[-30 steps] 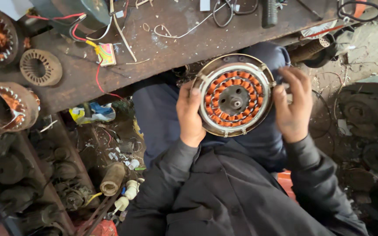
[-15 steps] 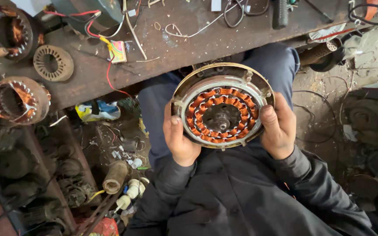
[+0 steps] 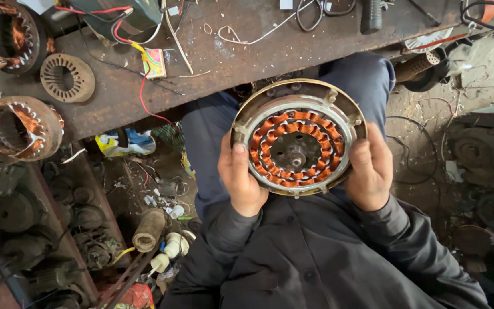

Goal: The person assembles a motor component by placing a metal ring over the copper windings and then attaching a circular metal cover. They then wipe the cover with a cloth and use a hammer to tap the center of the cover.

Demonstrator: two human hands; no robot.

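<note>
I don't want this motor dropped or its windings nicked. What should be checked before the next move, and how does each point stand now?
1. Both hands on the round motor stator: ok, left hand and right hand grip opposite sides of its rim.
2. Fingers off the copper windings: ok, left thumb lies on the metal ring only.
3. Stator supported over the lap: ok, it is above the person's blue trousers.
4. Bare spot on the workbench: not ok nearby, wires lie there.
5. Grip under the stator: cannot tell, hidden.

motor stator (image 3: 297, 137): copper-orange coils, grey rim | workbench (image 3: 247, 51): rusty brown | jacket (image 3: 315, 257): blk
</note>
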